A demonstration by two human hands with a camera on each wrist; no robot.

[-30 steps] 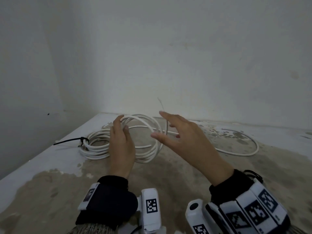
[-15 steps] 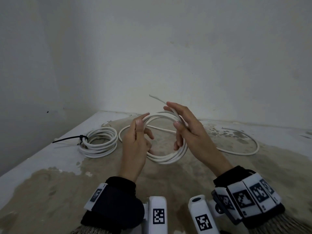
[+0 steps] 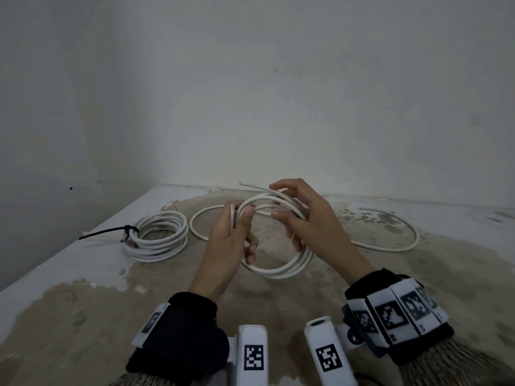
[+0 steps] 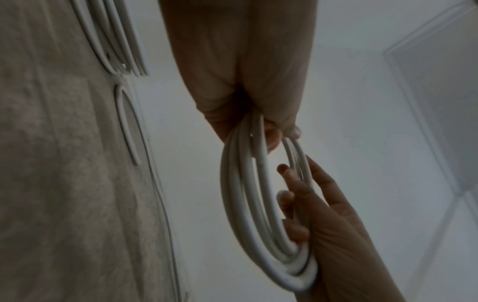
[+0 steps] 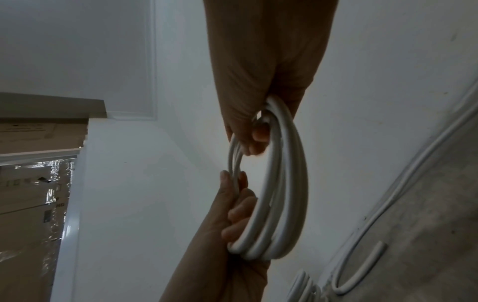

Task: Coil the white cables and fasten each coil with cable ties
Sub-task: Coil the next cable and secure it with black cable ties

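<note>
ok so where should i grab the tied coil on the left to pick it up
Take the tied coil at its right-hand arc, opposite the black cable tie, coming from above with fingers hooked through the open middle. It lies flat on the table, so the strands there are bundled and bare, while the tie's long tail sticks out left and would likely get in the way.

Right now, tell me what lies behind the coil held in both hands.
Behind the held coil, a loose white cable loops across the stained table. Both hands and the coil cover its middle stretch.
</note>
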